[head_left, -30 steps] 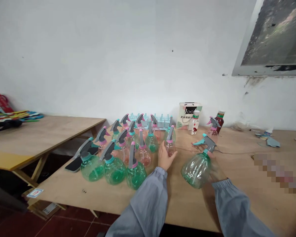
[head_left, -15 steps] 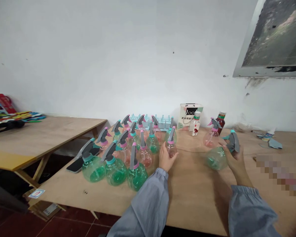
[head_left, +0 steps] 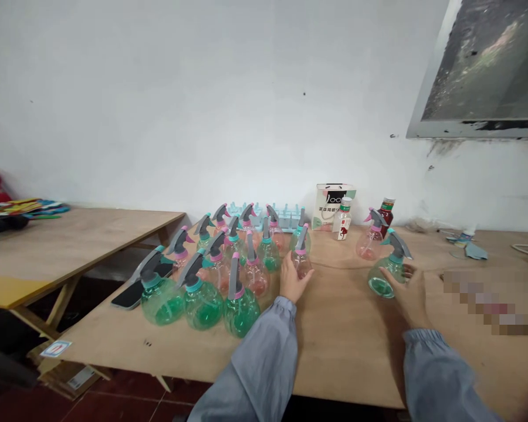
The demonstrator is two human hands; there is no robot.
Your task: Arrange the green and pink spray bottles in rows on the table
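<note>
My left hand (head_left: 293, 281) curls around a small clear spray bottle (head_left: 302, 262) with a pink collar and grey trigger, at the right end of a cluster. My right hand (head_left: 408, 294) is closed on the side of a green-tinted spray bottle (head_left: 381, 282) with a teal collar, its thumb in front; this bottle stands nearly upright. Just behind it is a pink spray bottle (head_left: 368, 245). The cluster left of my left hand holds several more bottles, among them a green one with a pink collar (head_left: 242, 313) and a green one with a teal collar (head_left: 203, 308).
A pale blue rack (head_left: 286, 218), a paper bag (head_left: 323, 218), a white bottle (head_left: 342, 224) and a dark red bottle (head_left: 386, 215) stand near the wall. A phone (head_left: 127, 296) lies left of the cluster. Another table (head_left: 114, 231) adjoins at left.
The green bottle in my right hand has gone from tilted to nearly upright, its spray head now on top. My left hand stays on the pink bottle. The view has shifted slightly.
</note>
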